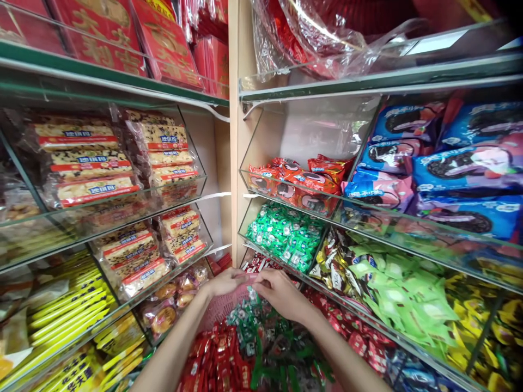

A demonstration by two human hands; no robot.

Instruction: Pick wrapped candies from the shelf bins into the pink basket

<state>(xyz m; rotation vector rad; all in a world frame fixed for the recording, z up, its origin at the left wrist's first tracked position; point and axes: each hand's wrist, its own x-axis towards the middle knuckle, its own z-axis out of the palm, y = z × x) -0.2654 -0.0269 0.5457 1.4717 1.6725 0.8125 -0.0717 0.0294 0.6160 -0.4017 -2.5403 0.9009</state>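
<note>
In the head view, a pink basket [218, 308] with a perforated wall stands low in the middle. My left hand [227, 281] is closed over its far rim. Close beside it, my right hand [273, 287] has its fingers curled on the same rim, the fingertips partly hidden. Just below those fingertips a small green-wrapped candy [252, 294] shows, and I cannot tell whether they touch it. Inside the basket lie red-wrapped snacks [220, 348] on the left and green-wrapped candies [249, 324] towards the back and right. My forearms cover parts of both sides.
Glass shelves flank a wooden post [234, 136]. Rice-crisp bars [96, 163] and yellow packets [69, 310] fill the left side. On the right are red cookie packs [302, 179], a bin of green candies [286, 234], blue cookie packs [466, 163] and light-green packets [404, 283].
</note>
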